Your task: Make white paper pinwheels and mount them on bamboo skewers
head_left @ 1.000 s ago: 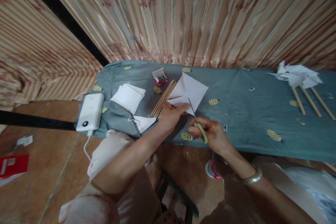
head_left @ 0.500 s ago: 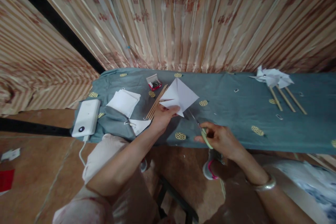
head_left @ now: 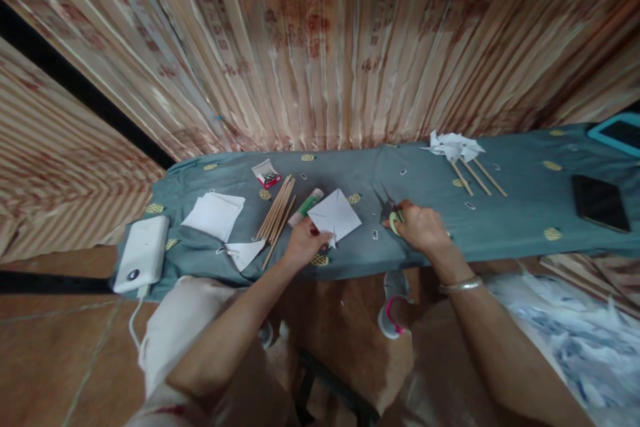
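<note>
My left hand (head_left: 302, 245) pinches the near corner of a white paper square (head_left: 334, 215) lying on the grey-green cloth (head_left: 420, 240). My right hand (head_left: 419, 227) is closed around the green handles of a pair of scissors (head_left: 390, 208), whose blades rest on the cloth pointing away from me, to the right of the paper. A green and white glue stick (head_left: 306, 206) lies just left of the paper, beside a bundle of wooden sticks (head_left: 275, 212).
A stack of white paper squares (head_left: 213, 215), a small box of pins (head_left: 267, 174) and a white power bank (head_left: 141, 261) lie to the left. Finished paper pinwheels on sticks (head_left: 459, 151) lie at the back right, with a dark phone (head_left: 600, 202) farther right. A striped curtain hangs behind.
The scissors have moved out of the paper and to the right, down onto the cloth. The paper has been lowered flat onto the cloth. The view has shifted right, showing the phone.
</note>
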